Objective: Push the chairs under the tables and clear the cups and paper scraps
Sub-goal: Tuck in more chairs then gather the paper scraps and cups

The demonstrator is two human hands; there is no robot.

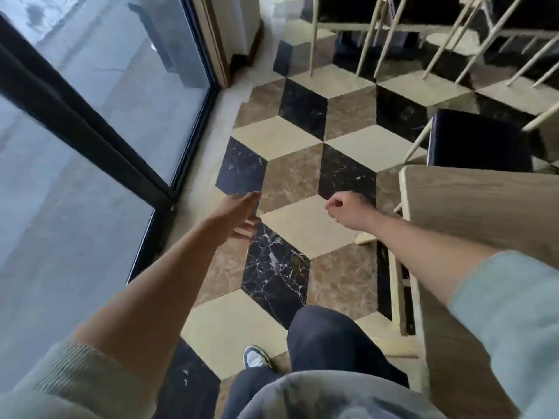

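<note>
Over floor (302, 225) | left hand (239, 217) flat, empty | right hand (348, 208) curled

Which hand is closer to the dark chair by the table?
The right hand. It hangs beside the wooden table, with the dark chair just beyond it. The left hand is out toward the glass door, farther away.

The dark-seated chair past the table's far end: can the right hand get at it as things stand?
Probably yes. The right hand hangs loosely curled and empty beside the table; only open floor lies between it and the chair.
</note>
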